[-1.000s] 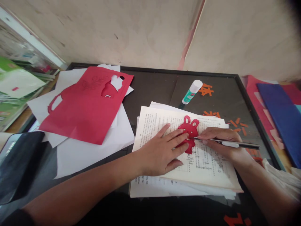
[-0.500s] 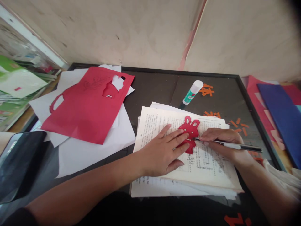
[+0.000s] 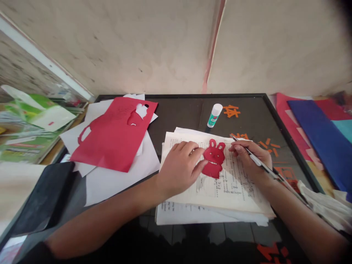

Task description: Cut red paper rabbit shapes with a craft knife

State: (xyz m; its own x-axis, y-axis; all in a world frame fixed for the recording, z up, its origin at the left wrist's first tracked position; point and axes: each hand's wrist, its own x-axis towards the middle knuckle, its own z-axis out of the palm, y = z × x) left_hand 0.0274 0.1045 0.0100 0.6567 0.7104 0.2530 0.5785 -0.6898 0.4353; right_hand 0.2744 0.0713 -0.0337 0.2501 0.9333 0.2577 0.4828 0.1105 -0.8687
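A red paper rabbit cut-out (image 3: 213, 157) lies on an open stack of printed pages (image 3: 236, 190). My left hand (image 3: 180, 170) rests flat on the pages, its fingertips against the rabbit's left side, holding nothing. My right hand (image 3: 251, 161) sits just right of the rabbit, pinching a slim craft knife (image 3: 258, 161) with a silver and black handle. The knife's tip points up and left, beyond the rabbit's ear and not touching it.
A red paper sheet (image 3: 110, 139) with cut-out holes lies on white sheets (image 3: 123, 183) to the left. A glue stick (image 3: 213, 115) and orange paper characters (image 3: 231, 111) sit on the dark framed tabletop (image 3: 181, 110). Blue and red sheets (image 3: 321, 139) lie to the right.
My right hand has turned the knife from lying level to slanting with its tip up-left. My left hand has moved left, uncovering the rabbit. The whole view has shifted downward.
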